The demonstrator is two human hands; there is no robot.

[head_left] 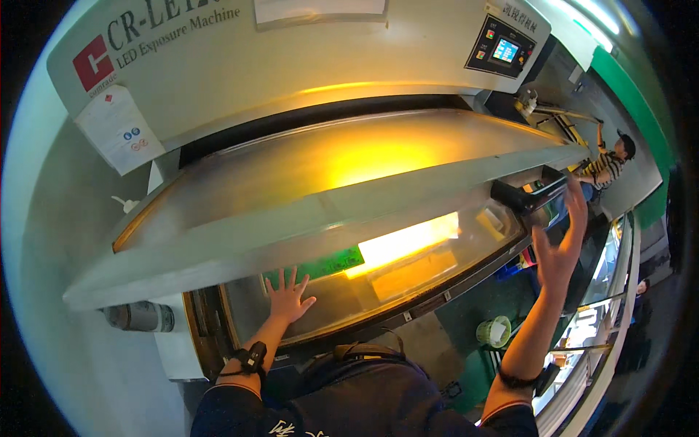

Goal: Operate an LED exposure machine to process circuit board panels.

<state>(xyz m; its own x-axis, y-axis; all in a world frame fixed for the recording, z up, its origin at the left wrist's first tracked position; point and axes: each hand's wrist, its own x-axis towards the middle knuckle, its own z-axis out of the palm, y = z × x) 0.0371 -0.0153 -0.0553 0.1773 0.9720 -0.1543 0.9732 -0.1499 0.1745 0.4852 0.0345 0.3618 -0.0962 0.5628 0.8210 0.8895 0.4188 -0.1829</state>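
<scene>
Your L hand is splayed, palm down, nr the green panel on the machine bed, under the tilted lid; R hand open too, fingers by the black handle, contact unclear.

Garment: dark shirt, short-sleeved, with white markings on the front (partly cut off by the lower edge of view). Left sleeve and right sleeve are each finished at the hem with narrow orange trim. Forearm fittings: one black strap per arm, each carrying a compact black box, left box and right box. Left hand and right hand: bare.
</scene>
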